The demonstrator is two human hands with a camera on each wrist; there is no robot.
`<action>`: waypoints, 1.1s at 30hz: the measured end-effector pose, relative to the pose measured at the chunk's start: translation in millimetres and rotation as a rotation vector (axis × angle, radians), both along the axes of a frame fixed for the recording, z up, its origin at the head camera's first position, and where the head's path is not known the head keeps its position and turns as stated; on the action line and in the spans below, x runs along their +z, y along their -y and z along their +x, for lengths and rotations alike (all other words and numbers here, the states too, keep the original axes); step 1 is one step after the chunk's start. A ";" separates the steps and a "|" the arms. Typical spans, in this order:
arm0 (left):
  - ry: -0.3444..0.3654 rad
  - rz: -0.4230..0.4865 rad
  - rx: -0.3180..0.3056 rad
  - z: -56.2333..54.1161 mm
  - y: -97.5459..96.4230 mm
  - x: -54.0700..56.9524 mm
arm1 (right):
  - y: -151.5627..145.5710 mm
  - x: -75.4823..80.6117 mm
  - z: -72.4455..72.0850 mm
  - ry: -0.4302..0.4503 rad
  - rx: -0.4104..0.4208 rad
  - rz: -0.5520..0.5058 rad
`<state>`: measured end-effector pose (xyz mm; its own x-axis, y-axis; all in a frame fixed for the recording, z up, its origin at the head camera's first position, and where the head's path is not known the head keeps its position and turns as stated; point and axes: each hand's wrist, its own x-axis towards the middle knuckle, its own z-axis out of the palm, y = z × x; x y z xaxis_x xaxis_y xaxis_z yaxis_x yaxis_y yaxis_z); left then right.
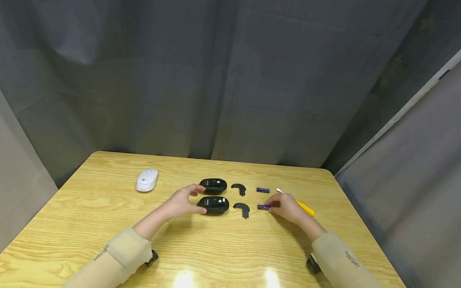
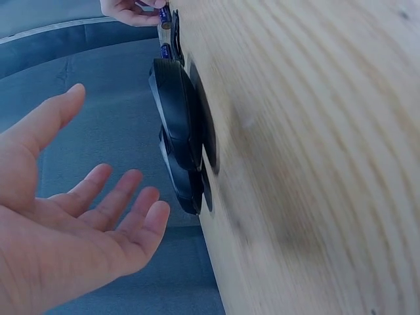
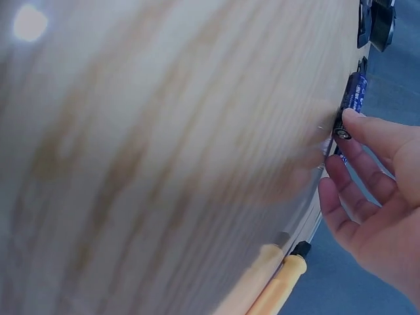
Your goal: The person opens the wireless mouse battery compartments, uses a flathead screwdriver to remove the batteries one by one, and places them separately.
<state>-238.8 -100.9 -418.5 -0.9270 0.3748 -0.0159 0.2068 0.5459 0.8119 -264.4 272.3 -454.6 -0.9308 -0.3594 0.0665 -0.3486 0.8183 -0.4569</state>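
Note:
Palm spread, my left hand (image 1: 181, 203) is beside the near black mouse (image 1: 219, 205), its thumb close to the left end. That mouse lies upside down with its battery slot uncovered. Behind it is a second upturned black mouse (image 1: 216, 186). My right hand (image 1: 287, 207) pinches one end of the near purple-and-black battery (image 1: 263, 207) between thumb and fingers; in the right wrist view the battery (image 3: 356, 93) is low at the tabletop. The far battery (image 1: 263, 190) lies behind it. Two black battery covers (image 1: 239, 188) lie between mice and batteries, the near cover (image 1: 243, 208) in front.
A white mouse (image 1: 147, 180) rests at the back left of the wooden table (image 1: 216, 248). Partly behind my right hand lies a screwdriver with a yellow handle (image 1: 306, 208). Grey curtains (image 1: 173, 80) hang behind the table and at its sides.

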 end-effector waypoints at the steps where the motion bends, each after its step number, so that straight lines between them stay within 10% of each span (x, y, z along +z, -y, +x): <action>1: 0.000 -0.001 0.001 0.2 0.1 0.3 | -0.1 0.1 0.0 0.001 0.000 0.000; 33: -0.079 0.088 0.041 8.6 56.8 24.2 | 35.6 54.3 31.2 -0.080 0.049 -0.052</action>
<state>-230.2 -157.7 -394.3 -0.9388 0.3328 0.0893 0.2511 0.4830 0.8389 -233.2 236.7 -400.2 -0.9030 -0.3989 0.1595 -0.4250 0.7750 -0.4677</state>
